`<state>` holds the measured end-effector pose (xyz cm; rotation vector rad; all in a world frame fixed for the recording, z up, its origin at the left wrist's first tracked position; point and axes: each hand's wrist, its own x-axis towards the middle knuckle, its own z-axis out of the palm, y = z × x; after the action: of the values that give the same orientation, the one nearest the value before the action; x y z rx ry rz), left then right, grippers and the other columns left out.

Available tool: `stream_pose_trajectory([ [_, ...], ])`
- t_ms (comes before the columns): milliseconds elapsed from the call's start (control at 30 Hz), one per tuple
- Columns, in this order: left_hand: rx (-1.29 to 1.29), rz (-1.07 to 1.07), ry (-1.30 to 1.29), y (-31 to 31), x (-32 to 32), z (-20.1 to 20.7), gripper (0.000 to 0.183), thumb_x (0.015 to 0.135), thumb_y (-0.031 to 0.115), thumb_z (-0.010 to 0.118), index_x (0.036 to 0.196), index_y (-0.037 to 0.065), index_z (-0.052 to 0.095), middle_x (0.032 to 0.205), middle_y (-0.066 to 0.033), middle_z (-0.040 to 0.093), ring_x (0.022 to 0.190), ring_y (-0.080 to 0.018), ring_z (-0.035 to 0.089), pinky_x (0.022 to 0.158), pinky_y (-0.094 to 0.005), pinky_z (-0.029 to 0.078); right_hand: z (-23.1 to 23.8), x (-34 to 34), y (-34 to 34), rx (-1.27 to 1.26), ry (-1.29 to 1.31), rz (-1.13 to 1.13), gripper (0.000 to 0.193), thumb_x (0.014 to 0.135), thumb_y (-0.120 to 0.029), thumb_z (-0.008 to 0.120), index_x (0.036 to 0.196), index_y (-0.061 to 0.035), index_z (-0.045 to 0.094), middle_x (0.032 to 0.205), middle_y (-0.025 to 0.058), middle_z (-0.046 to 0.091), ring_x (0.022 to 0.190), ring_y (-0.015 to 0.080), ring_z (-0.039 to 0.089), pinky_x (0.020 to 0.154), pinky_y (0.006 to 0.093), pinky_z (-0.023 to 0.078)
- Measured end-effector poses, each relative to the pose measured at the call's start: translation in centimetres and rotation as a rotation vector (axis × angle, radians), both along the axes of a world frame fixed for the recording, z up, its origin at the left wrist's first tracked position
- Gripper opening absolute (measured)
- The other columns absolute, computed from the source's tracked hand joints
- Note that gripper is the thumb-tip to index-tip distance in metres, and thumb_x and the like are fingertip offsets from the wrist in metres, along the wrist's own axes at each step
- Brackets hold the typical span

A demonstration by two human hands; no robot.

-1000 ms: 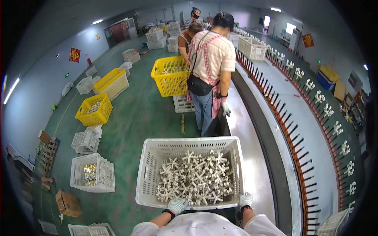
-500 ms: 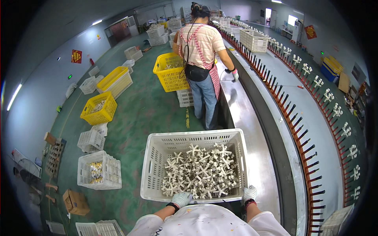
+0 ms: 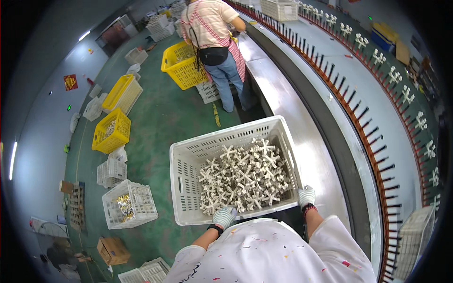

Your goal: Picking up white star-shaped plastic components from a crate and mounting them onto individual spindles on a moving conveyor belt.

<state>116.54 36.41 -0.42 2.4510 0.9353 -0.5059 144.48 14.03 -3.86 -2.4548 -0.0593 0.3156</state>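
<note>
A white slotted plastic crate [image 3: 181,207] is in front of me, tilted a little in view. Inside it lies a heap of off-white, cross-shaped parts [image 3: 245,174], piled thickest towards the near right side. My left hand [image 3: 224,216], in a striped glove, is closed over the crate's near rim. At the near right corner my right hand [image 3: 306,195], gloved the same way, grips the crate's edge. The fingertips of both hands are partly hidden by the crate. Its right side is beside the metal ledge [image 3: 302,118].
A co-worker [image 3: 212,28] stands ahead at the ledge, near a yellow crate [image 3: 186,70]. On the right runs a line of upright dark pegs [image 3: 351,96], with a farther row carrying white parts [image 3: 379,56]. More crates [image 3: 130,207] and a cardboard box [image 3: 113,250] stand left.
My view has tipped down and turned slightly. The crate now slants, its far right corner higher in view, with both hands still on it. The co-worker's right arm has bent inward.
</note>
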Motion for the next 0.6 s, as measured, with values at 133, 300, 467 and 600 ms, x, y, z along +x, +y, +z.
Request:
stream_pose_trajectory([
  [133,0.012,0.024,-0.003,0.0,0.1,-0.1,0.037,0.084,0.036,0.039,0.089,0.008,0.062,0.087,-0.0189,0.062,0.081,-0.0336,0.06,0.074,-0.0443,0.046,1.0,-0.1,0.1,-0.002,0.017,0.031,0.037,0.067,-0.018,0.058,0.094,0.0063,0.059,0.082,0.025,0.061,0.078,0.0345,0.061,0.073,0.0355,0.045],
  [300,-0.012,0.013,-0.04,-0.2,0.1,-0.3,0.034,0.084,0.035,0.041,0.089,0.008,0.062,0.087,-0.0176,0.062,0.081,-0.0332,0.059,0.074,-0.0436,0.046,2.6,-0.3,0.1,-0.035,0.117,0.0,0.043,0.069,-0.017,0.059,0.104,0.0072,0.056,0.091,0.0246,0.061,0.087,0.0325,0.06,0.078,0.033,0.045],
  [467,0.047,0.041,-0.02,-0.7,0.3,-0.6,0.035,0.084,0.035,0.039,0.087,0.009,0.063,0.088,-0.017,0.062,0.081,-0.0327,0.059,0.074,-0.0428,0.046,2.9,-0.5,-0.1,0.03,0.086,0.028,0.044,0.069,-0.017,0.059,0.105,0.0077,0.055,0.092,0.0251,0.061,0.088,0.033,0.06,0.079,0.0335,0.045],
  [600,0.062,0.026,-0.016,-0.7,0.2,-1.2,0.034,0.085,0.035,0.039,0.087,0.011,0.062,0.089,-0.0167,0.062,0.082,-0.0322,0.059,0.075,-0.0428,0.045,2.4,-0.1,-0.3,0.022,0.088,0.042,0.043,0.068,-0.018,0.059,0.103,0.0074,0.056,0.09,0.026,0.06,0.086,0.0347,0.06,0.078,0.035,0.045],
])
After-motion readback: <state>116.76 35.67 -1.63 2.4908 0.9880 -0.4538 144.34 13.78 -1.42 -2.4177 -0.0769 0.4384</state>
